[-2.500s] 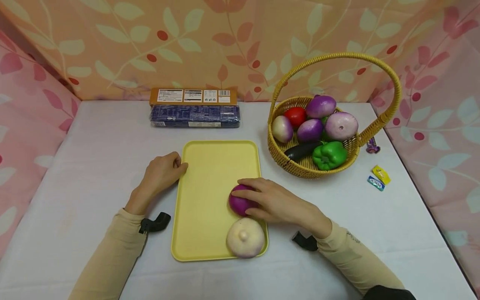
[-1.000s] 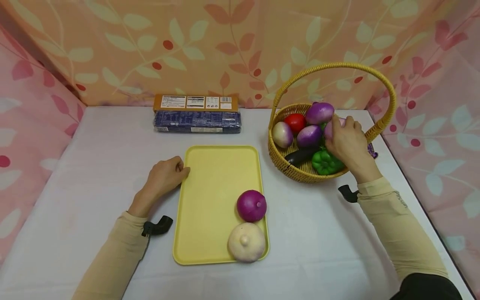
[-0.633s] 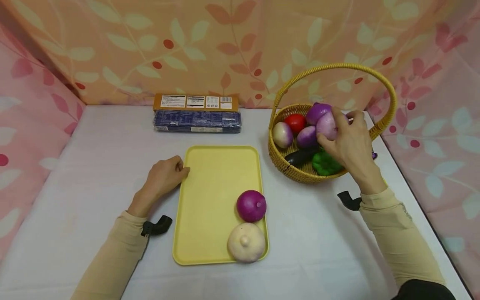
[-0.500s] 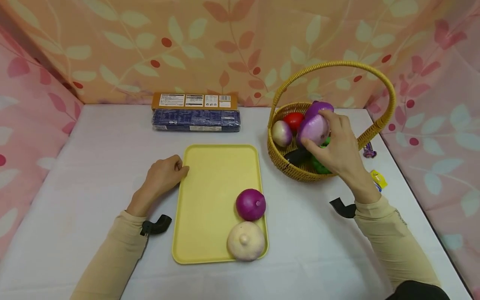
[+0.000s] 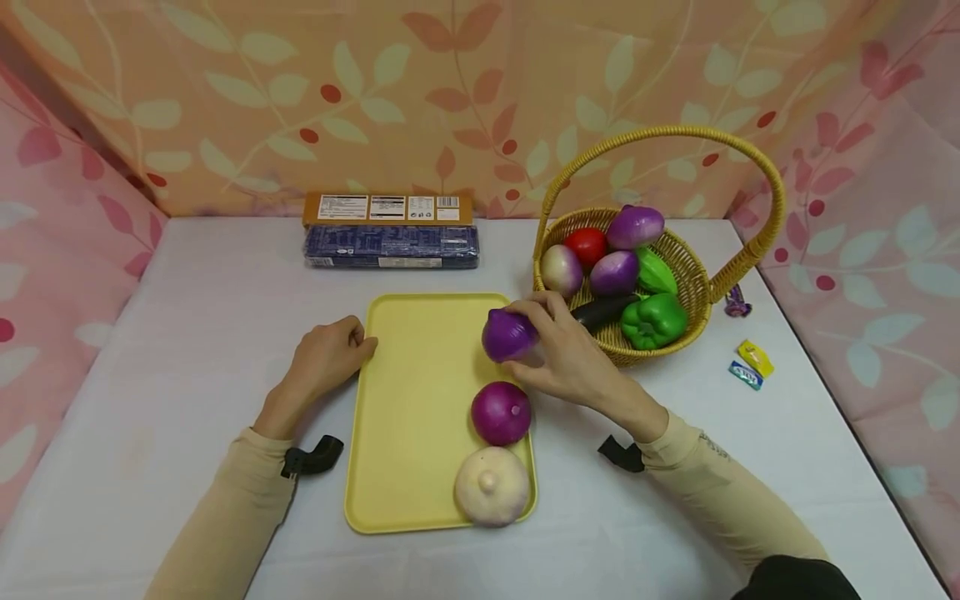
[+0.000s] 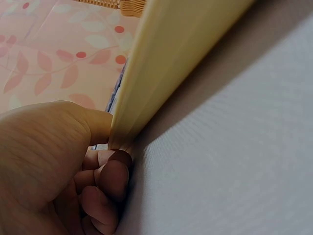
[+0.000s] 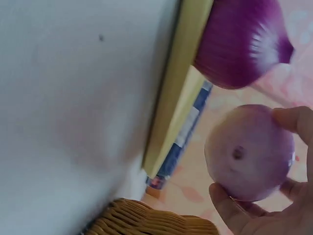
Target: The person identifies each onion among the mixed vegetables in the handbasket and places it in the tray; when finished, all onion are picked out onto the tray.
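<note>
The purple onion (image 5: 508,334) is held in the curled fingers of the right hand (image 5: 564,358) just above the right edge of the yellow tray (image 5: 420,400), while the left hand (image 5: 327,350), fingers curled, grips the tray's left edge.

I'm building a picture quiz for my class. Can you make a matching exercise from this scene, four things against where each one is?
Things:
1. pale purple onion
2. white onion
3. green pepper
4. blue packet

Places:
A. in the basket
B. held in the right hand above the tray
C. near corner of the tray
D. by the back wall

Pairs: 1-B, 2-C, 3-A, 4-D
</note>
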Motion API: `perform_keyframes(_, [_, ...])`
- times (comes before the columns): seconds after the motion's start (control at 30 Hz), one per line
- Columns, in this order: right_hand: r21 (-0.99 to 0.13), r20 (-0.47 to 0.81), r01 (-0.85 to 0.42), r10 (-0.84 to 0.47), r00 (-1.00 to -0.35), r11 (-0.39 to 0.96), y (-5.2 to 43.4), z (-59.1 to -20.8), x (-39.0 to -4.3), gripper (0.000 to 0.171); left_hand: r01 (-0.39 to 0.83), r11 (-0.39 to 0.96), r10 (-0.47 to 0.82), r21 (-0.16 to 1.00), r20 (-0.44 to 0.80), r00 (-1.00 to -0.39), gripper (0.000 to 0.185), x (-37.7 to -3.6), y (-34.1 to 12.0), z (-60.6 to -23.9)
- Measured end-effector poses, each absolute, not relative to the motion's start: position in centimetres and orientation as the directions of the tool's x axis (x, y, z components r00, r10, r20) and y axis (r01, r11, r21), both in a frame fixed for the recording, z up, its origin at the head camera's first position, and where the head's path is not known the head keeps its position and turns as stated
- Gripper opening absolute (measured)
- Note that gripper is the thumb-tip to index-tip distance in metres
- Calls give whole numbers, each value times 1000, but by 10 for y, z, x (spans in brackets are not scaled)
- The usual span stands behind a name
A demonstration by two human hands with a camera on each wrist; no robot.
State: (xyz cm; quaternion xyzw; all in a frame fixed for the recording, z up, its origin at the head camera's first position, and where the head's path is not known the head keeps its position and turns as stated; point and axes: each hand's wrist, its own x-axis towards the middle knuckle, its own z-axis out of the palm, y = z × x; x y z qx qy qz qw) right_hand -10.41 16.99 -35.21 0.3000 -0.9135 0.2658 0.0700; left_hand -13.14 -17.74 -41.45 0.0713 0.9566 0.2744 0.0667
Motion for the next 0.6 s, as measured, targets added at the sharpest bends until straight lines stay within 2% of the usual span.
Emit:
perform_keyframes(0.3, [-403, 155, -574, -565, -810, 713, 163, -368, -111, 67, 96, 838, 169, 538, -88, -982, 22, -131, -176, -415])
perform_keyframes(0.5, [-385, 111, -537, -540, -834, 751, 165, -367, -108, 55, 94, 837, 170, 540, -92, -981, 22, -131, -176, -414])
perform_keyframes(0.6, [-382, 104, -522, -526, -844, 763, 163, -368, -109, 54, 92, 838, 167, 538, -92, -982, 22, -131, -177, -415])
